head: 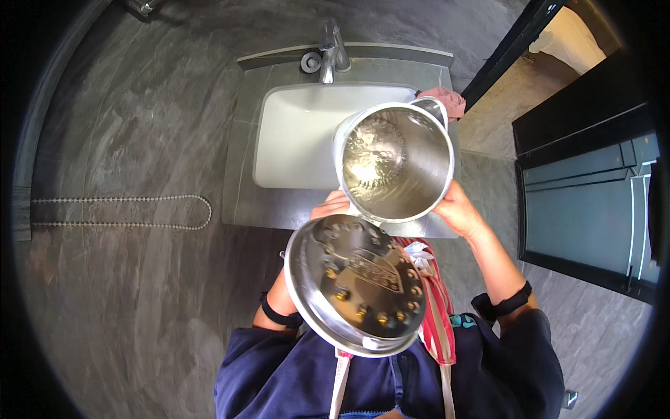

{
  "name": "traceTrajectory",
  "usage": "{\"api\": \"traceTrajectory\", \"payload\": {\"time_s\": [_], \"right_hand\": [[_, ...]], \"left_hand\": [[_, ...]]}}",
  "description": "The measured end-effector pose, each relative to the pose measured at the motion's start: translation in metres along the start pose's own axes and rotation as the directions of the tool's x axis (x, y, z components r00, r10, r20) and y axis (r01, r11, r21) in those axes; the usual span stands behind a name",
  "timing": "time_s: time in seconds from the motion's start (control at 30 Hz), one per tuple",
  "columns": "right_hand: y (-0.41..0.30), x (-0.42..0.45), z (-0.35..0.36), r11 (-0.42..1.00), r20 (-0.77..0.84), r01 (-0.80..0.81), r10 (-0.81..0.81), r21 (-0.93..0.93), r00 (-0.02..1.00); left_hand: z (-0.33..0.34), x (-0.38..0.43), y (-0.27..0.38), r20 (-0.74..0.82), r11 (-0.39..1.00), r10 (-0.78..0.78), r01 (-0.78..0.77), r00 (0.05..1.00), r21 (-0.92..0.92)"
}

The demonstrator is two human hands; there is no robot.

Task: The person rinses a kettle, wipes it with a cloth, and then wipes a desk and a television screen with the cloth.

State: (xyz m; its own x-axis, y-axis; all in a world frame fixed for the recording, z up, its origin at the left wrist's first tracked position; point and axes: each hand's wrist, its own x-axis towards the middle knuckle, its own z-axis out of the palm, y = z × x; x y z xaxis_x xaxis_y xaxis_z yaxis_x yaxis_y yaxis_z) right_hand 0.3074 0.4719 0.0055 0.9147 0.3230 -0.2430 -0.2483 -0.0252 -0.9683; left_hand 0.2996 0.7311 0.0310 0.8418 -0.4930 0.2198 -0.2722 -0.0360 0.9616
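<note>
A steel-lined kettle (405, 157) with a white outer wall is held over the right part of the white sink basin (293, 141), its spout towards the back right. Inside, its shiny base shows bright reflections; whether it holds water I cannot tell. Its round steel lid (361, 277) stands open on the near side, with a ring of holes on its underside. My left hand (331, 203) grips the kettle's near left side, partly hidden by the lid. Against the lower right wall, my right hand (456, 209) holds the kettle with curled fingers.
A chrome faucet (328, 65) rises behind the basin, beside a round drain plug (311, 62). Pink cloth (450, 102) lies at the grey counter's back right corner. A beaded chain (204, 212) hangs at left. Right of the counter are a dark door frame (507, 52) and a glass-fronted panel (581, 204).
</note>
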Motion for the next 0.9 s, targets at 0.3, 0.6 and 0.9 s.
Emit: {"api": "traceTrajectory", "payload": {"time_s": [0.3, 0.6, 0.9], "right_hand": [[0.016, 0.010, 0.015, 0.839, -0.120, 0.057, 0.010, 0.541, 0.993], [-0.032, 0.006, -0.004, 0.981, -0.089, 0.108, -0.094, 0.158, 0.992], [-0.038, -0.033, -0.020, 0.997, -0.163, 0.082, -0.079, 0.014, 0.983]], "left_hand": [[0.022, 0.015, 0.038, -0.053, 0.947, 0.097, -0.076, 0.994, 0.312], [0.017, -0.001, 0.013, -0.197, 0.955, -0.028, -0.032, 0.980, -0.295], [0.021, -0.003, -0.007, -0.211, 0.854, -0.086, -0.037, 0.974, -0.519]]}}
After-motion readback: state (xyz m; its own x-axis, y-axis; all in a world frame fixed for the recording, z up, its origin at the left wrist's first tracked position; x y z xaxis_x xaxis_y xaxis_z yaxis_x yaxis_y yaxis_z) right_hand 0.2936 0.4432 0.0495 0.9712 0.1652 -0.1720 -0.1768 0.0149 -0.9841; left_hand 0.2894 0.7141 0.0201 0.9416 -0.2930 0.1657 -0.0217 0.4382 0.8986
